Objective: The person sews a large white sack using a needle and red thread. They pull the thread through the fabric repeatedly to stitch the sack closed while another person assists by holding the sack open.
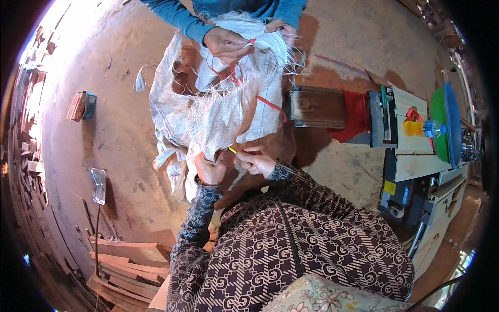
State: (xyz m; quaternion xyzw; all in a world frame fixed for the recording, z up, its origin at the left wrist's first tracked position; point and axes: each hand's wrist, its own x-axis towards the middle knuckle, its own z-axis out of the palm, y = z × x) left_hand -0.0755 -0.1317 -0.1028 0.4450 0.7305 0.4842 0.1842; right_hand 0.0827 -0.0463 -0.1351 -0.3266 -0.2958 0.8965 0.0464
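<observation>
Head view: left hand [210,169] clutching white sack [221,112], right hand [258,161] pinching small yellow piece [232,150]; blue-sleeved co-worker [188,23] opposite, brown case [322,108] just beside sack, boards [132,255] on floor [130,171].

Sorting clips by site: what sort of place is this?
Probably a woodworking shop or timber yard: cut boards are stacked at lower left, wood scraps line the left edge, and the floor looks dusty.

Stacked boards [130,252] and heaped wood scraps [34,200] on a dusty floor [127,156] suggest a workshop.
</observation>
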